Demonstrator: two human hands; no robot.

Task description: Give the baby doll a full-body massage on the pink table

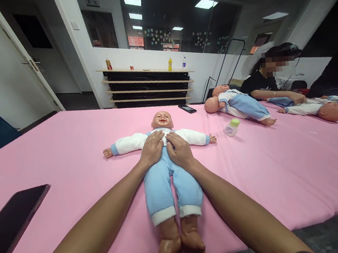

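A baby doll point(158, 189) in a white top and light blue trousers lies on its back, its head away from me and its bare feet close to me. Both its arms stretch out sideways. My left hand point(153, 146) rests flat on the left side of its chest, fingers extended toward its neck. Mirroring it on the right side of the chest is my right hand point(179, 148), also laid flat with its fingers straight. A narrow strip of the doll's front shows between the two hands. Neither hand grasps anything.
A pink-covered table point(80, 149) carries a large phone point(15, 220) at left, a smaller phone point(187, 108) at the back and a green-capped bottle point(231, 127). More dolls point(243, 103) lie at right, where another person point(266, 78) handles one. Shelves point(148, 85) stand behind.
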